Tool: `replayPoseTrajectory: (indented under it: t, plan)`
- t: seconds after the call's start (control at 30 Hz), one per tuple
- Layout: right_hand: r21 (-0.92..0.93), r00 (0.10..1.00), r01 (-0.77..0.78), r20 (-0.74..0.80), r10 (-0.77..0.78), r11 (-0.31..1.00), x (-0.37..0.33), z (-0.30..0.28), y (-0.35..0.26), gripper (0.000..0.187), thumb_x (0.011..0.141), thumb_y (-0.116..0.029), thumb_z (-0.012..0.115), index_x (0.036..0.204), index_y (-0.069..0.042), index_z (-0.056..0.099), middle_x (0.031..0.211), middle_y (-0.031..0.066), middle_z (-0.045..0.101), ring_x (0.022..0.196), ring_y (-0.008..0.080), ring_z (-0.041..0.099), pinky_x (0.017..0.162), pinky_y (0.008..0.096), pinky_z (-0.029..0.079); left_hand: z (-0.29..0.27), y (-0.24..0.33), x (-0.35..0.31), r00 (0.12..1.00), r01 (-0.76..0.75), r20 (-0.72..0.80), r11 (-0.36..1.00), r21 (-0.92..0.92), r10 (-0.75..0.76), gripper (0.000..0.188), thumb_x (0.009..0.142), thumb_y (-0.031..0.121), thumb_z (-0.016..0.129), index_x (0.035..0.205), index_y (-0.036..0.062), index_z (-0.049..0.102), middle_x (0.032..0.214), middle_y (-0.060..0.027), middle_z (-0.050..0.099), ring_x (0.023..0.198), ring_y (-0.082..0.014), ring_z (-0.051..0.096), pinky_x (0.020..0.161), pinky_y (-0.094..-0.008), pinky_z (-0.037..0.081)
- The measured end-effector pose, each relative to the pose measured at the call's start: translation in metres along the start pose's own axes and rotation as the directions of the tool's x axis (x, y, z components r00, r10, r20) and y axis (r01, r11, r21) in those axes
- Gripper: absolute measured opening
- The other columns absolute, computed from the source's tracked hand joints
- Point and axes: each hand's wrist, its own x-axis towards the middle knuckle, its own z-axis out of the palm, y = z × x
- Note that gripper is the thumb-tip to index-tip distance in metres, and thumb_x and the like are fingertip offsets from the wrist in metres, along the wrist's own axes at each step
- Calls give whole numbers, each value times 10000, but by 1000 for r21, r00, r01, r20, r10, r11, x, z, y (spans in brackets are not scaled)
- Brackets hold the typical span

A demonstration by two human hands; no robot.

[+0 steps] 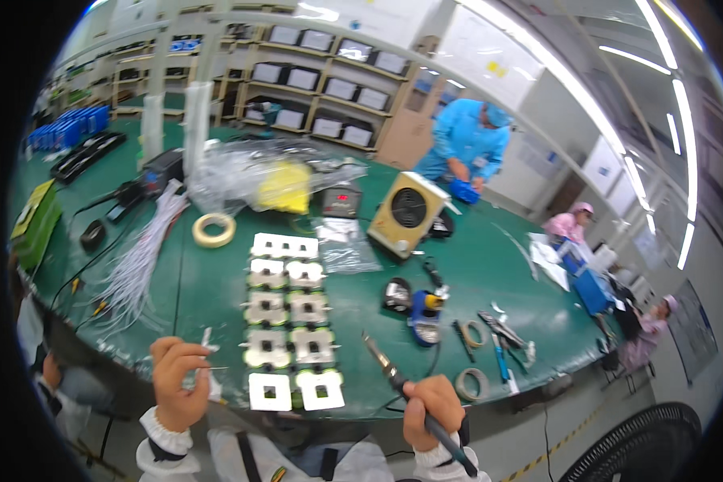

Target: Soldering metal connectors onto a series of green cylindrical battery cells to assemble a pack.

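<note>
My right hand [434,411] is closed around the dark handle of a soldering iron [388,366]. The iron's metal tip points up and to the left, over the table. At the table's front edge my left hand [178,381] is closed in a pinch, with a thin, pale strand [217,368] sticking out to the right; its exact kind is too small to tell. Between my hands lies a two-column block [287,321] of yellow-green-ringed pieces, topped with metal plates. White square frames [270,391] cover its near end, and a white strip covers its far end. The iron's tip is apart from the block.
The green table [217,301] holds a bundle of white wires [149,249], a tape roll [214,230], a beige fan unit [410,214], a soldering station [341,201], a blue iron stand [424,320] and hand tools [506,331]. A person in blue [467,145] works across the table.
</note>
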Motion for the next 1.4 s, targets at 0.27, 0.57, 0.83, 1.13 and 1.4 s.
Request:
replayPoseTrajectory:
  t: [0.27, 0.57, 0.83, 1.13, 1.4]
  plan:
    - [-266, 948, -302, -184, 259, 916, -14, 1, 133, 155, 927, -62, 690, 1060, 11, 719, 915, 187, 690, 790, 338, 662, 734, 405, 524, 36, -57, -17, 974, 202, 86, 973, 109, -211, 79, 825, 35, 684, 895, 71, 673, 1189, -114, 660, 1301, -376, 502, 1103, -498, 312]
    - [-327, 858, -499, -318, 404, 803, -7, -21, 173, 266, 983, -204, 602, 1002, 28, 731, 895, 216, 732, 825, 388, 704, 747, 447, 538, 52, -83, -40, 929, 345, 84, 924, 161, -362, 71, 839, 45, 680, 908, 61, 683, 1240, -135, 631, 1349, -396, 454, 1121, -516, 293]
    - [-5, 687, -717, -172, 706, 697, -23, -14, 225, 257, 989, -195, 638, 1161, -8, 682, 1001, 133, 733, 838, 302, 708, 738, 383, 544, 57, -84, -35, 941, 320, 61, 934, 160, -333, 113, 810, 10, 687, 916, 47, 672, 1214, -146, 639, 1292, -408, 487, 1097, -522, 353]
    - [409, 408, -886, 471, 782, 216, -42, 38, 110, 236, 950, -134, 692, 1149, -8, 684, 907, 105, 702, 698, 225, 647, 619, 343, 510, 59, -74, -30, 941, 267, 115, 905, 330, -319, 128, 793, 107, 755, 919, 133, 758, 1176, -66, 667, 1260, -359, 513, 1029, -525, 367]
    - [-25, 755, -546, 419, 505, 837, -34, 76, 123, 244, 944, -154, 682, 1127, 4, 714, 1006, 224, 726, 893, 399, 702, 797, 427, 560, 44, -79, 5, 818, 432, 129, 746, 507, -561, 115, 830, 188, 790, 853, 90, 734, 914, -132, 696, 925, -336, 657, 802, -451, 490]
